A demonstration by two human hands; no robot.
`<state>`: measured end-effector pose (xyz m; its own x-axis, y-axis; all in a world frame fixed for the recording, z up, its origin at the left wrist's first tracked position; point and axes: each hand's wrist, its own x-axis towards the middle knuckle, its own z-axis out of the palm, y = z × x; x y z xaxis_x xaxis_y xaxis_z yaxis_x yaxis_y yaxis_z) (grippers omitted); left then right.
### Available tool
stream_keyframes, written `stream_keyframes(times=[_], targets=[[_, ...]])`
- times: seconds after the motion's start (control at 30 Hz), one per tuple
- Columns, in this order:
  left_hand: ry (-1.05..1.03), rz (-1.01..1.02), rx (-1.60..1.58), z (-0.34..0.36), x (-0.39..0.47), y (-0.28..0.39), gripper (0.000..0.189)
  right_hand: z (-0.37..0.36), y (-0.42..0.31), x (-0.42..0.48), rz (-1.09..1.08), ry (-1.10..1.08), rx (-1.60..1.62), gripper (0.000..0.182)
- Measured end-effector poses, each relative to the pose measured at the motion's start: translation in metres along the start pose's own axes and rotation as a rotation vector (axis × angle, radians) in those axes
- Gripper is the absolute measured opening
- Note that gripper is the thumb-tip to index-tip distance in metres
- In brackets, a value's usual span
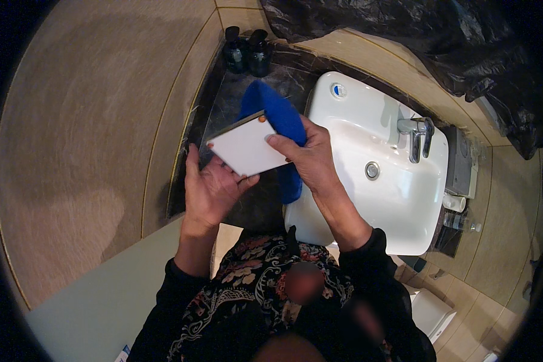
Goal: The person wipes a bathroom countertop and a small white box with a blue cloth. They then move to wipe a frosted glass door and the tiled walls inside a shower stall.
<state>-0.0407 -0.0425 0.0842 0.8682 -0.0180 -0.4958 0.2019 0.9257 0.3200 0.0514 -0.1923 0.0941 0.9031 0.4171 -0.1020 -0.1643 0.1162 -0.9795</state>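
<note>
A thin white rectangular panel (249, 147) with small orange-brown dots at its corners is tilted above the dark countertop. My right hand (310, 154) grips its right corner, thumb on the white face, along with a blue cloth (271, 104) that hangs behind the panel and down below the wrist side. My left hand (217, 185) is palm up with its fingers spread under the panel's lower left edge; whether its fingertips touch the panel is hard to tell. The panel's underside is hidden.
Right of my hands is a white washbasin (389, 203) with a chrome faucet (414, 131). Two dark pump bottles (248, 56) stand in the counter's back corner. Black plastic sheeting (402, 31) hangs above. A grey box (458, 158) and white cup (454, 202) are beyond the basin.
</note>
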Motion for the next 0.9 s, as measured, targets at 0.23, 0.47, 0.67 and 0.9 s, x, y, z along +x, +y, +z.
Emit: stream_keyframes(times=[0.23, 0.47, 0.67, 0.9], targets=[[-0.237, -0.057, -0.181, -0.011, -0.004, -0.015, 0.078, 0.013, 0.015, -0.020, -0.664, 0.065, -0.683, 0.033], [-0.261, 0.147, -0.088, -0.021, 0.005, -0.006, 0.074, 0.039, 0.032, -0.041, -0.883, -0.310, -0.763, 0.034], [-0.335, 0.080, -0.181, -0.006, -0.001, -0.002, 0.090, 0.003, 0.000, -0.035, -0.067, 0.239, -0.139, 0.022], [-0.390, 0.107, -0.164, -0.001, 0.003, 0.004, 0.088, -0.004, -0.024, -0.025, -0.239, 0.432, 0.063, 0.027]])
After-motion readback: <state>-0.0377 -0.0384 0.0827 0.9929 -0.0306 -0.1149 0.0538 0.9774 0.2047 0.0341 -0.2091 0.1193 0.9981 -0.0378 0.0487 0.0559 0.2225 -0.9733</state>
